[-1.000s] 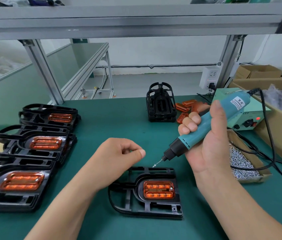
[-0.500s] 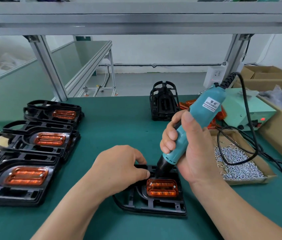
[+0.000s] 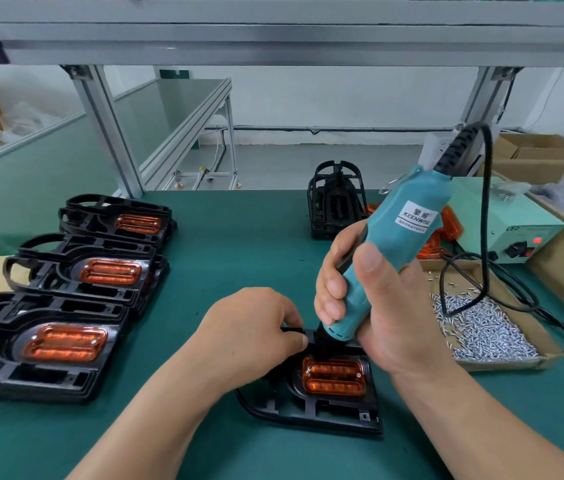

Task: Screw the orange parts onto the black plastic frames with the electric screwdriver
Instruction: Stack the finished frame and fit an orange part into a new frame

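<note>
A black plastic frame (image 3: 311, 408) lies on the green mat in front of me, with an orange part (image 3: 334, 375) seated in it. My right hand (image 3: 374, 306) grips the teal electric screwdriver (image 3: 387, 244), held almost upright, its black nose down at the orange part's far left corner. The bit tip is hidden. My left hand (image 3: 249, 327) has curled fingers that pinch the frame's far edge beside the screwdriver nose. One screw shows at the orange part's right side.
Three stacks of black frames with orange parts (image 3: 62, 344) sit at the left. A cardboard tray of screws (image 3: 481, 327) lies right of my hand, under the tool's cable. Behind stand a power box (image 3: 505, 230), loose orange parts (image 3: 446, 226) and upright black frames (image 3: 337, 202).
The screwdriver swung from a slanted hold above the frame to nearly upright, nose down on the orange part's corner. My left hand moved down onto the frame's far edge.
</note>
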{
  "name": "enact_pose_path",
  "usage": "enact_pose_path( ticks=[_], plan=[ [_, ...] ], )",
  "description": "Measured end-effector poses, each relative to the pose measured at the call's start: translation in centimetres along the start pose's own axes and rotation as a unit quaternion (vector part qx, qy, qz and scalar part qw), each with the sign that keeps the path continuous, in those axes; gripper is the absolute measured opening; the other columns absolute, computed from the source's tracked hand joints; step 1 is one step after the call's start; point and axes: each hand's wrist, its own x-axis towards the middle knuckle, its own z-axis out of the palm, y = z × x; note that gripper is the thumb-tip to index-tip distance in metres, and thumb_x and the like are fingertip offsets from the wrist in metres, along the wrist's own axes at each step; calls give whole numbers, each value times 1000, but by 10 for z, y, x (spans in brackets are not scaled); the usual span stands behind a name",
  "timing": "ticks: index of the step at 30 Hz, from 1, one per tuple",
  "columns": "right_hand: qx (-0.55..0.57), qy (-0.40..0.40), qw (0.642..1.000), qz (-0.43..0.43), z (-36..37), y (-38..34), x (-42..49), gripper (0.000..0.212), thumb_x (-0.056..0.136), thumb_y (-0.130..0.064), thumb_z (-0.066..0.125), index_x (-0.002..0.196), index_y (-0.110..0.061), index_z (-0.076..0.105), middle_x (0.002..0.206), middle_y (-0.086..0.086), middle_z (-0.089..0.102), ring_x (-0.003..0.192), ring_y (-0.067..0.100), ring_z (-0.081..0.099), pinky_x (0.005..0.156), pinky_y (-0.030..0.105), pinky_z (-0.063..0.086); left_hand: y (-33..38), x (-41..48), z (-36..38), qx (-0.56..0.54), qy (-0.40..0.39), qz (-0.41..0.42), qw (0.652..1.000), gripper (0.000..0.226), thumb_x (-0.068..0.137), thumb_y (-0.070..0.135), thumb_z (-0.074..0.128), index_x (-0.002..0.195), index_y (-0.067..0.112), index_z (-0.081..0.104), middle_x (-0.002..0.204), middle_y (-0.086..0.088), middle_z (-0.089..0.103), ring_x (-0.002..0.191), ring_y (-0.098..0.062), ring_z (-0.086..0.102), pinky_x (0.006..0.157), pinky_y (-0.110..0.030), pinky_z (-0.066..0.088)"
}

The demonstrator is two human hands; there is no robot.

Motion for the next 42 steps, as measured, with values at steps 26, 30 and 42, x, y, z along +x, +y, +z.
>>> enact_pose_path(
  ticks=[26,30,42],
  plan=[
    [-144,-57,987,54,21,14,20,61,93,-52,78,74,-2,49,56,18,46,48,27,45,55,33,43,11,-4,-6,-4,-12,-20,1000,27,89,13,42,65,20,32,60,5,38,58,-15,35,54,-28,30],
    [-131,-72,987,61,21,14,20,62,95,-46,77,70,1,47,54,15,47,46,26,45,53,30,44,12,-4,-7,19,-11,-9,1000,25,92,13,42,69,19,35,70,3,47,71,-20,46,69,-41,49],
    [-106,-65,991,45,17,14,16,51,94,-48,80,93,-3,57,62,16,49,50,21,50,55,31,47,5,3,2,40,-7,-17,999,21,88,19,43,68,20,37,64,4,47,61,-17,44,57,-31,37]
  ],
)
